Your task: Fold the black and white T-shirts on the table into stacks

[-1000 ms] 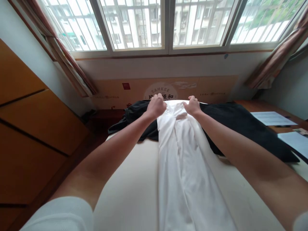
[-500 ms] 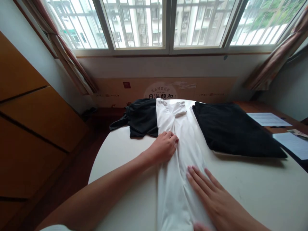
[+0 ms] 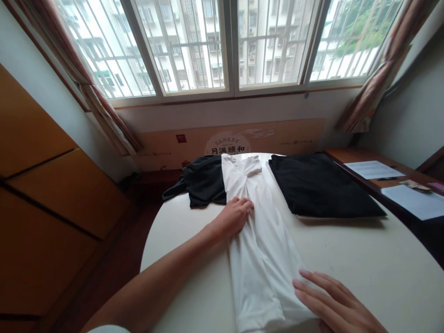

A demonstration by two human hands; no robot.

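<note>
A long white garment [image 3: 267, 259] lies lengthwise over the middle of the round white table [image 3: 187, 240], with wrinkles and a fold line down it. My left hand [image 3: 237, 215] rests on its upper half, fingers curled and pinching the cloth near the fold. At the lower right, my right hand [image 3: 333, 296] has its fingers stretched out, the tips at the garment's right edge. A dark garment [image 3: 204, 180] touches the white one at the upper left. A folded black cloth [image 3: 322, 187] lies to the right.
Papers [image 3: 374, 169] lie on a brown wooden desk [image 3: 342, 155] at the right. Behind the table stands a printed cardboard panel [image 3: 260, 138] below the barred window. An orange-brown cabinet [image 3: 45, 222] is at the left.
My right hand has moved right and toward me, from on top of the white garment to its right edge. My left hand keeps its place on the cloth. The head view has shifted and tilted.
</note>
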